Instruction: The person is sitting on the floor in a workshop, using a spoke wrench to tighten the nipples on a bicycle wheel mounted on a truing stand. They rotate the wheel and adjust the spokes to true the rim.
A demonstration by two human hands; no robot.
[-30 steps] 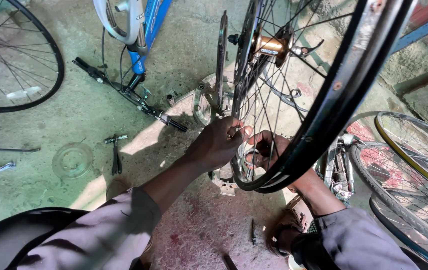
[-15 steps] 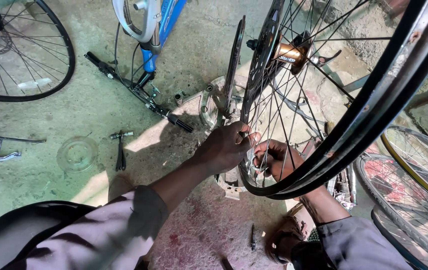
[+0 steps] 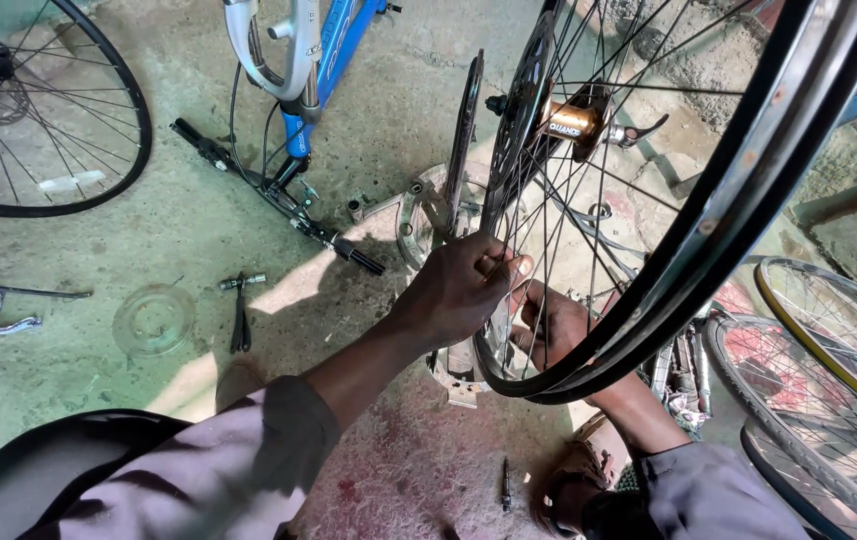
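Greenish concrete floor (image 3: 98, 400), stained red toward its near edge, carries bicycle parts all round the person working over it. Near the middle, a spoked wheel (image 3: 708, 220) with a dark rim stands upright and tilted toward the camera, its bronze-coloured hub (image 3: 573, 122) high up. The left hand (image 3: 463, 285) is closed, fingers pinched on the spokes and rim at the wheel's lowest part. The right hand (image 3: 553, 325) sits just behind it, inside the rim and partly hidden by the spokes; its fingers are curled, but what they grip I cannot tell. Under both hands a grey metal stand (image 3: 458, 365) rests on the floor, with a round silver part (image 3: 423, 215) beyond it.

At the far left corner of the floor lies another wheel (image 3: 43, 110) with a black tyre. A blue bicycle frame (image 3: 333, 55) with a white fork comes down from the far edge, and black handlebars (image 3: 273, 195) lie slantwise below it. Toward the left edge sit a brake lever (image 3: 3, 315), a clear round disc (image 3: 153, 320) and a small black tool (image 3: 240, 315). At the right edge more bare rims (image 3: 828, 350) are stacked. A thin punch (image 3: 505, 485) lies at the near edge, beside the person's sandalled foot (image 3: 573, 490).
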